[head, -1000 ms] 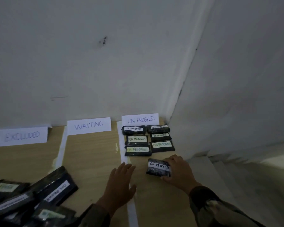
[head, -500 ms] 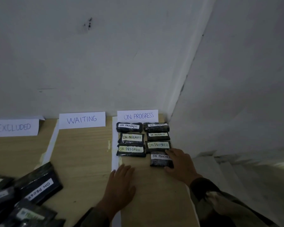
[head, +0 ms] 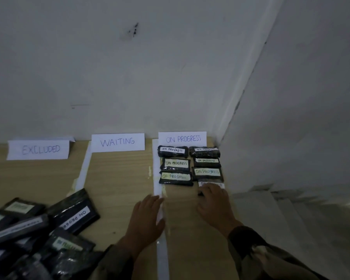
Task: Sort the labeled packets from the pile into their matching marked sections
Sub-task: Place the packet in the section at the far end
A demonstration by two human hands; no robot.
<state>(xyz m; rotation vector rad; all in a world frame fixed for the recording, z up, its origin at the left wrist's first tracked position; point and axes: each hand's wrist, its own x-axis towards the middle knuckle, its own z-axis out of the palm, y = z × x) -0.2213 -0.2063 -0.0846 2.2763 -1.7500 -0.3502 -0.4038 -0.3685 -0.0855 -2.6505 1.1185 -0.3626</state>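
The packet [head: 211,184] under my right hand [head: 214,205] is black with a white ON PROGRESS label. It lies flat at the front of the right column in the ON PROGRESS section, touching the packet behind it. My fingers cover most of it. Several black packets [head: 175,163] labelled ON PROGRESS lie in two columns below the ON PROGRESS sign [head: 183,139]. My left hand [head: 148,217] rests flat and empty on the white tape strip [head: 163,259]. The pile of black packets [head: 38,229] is at the lower left.
Paper signs WAITING [head: 117,142] and EXCLUDED [head: 39,149] lean on the white wall behind their sections of the wooden table [head: 117,178]. Tape strips divide the sections. The table ends just right of the ON PROGRESS column, with steps [head: 291,209] below.
My right hand has slid the packet away from me until it sits against the right column. My left hand has stayed on the tape strip.
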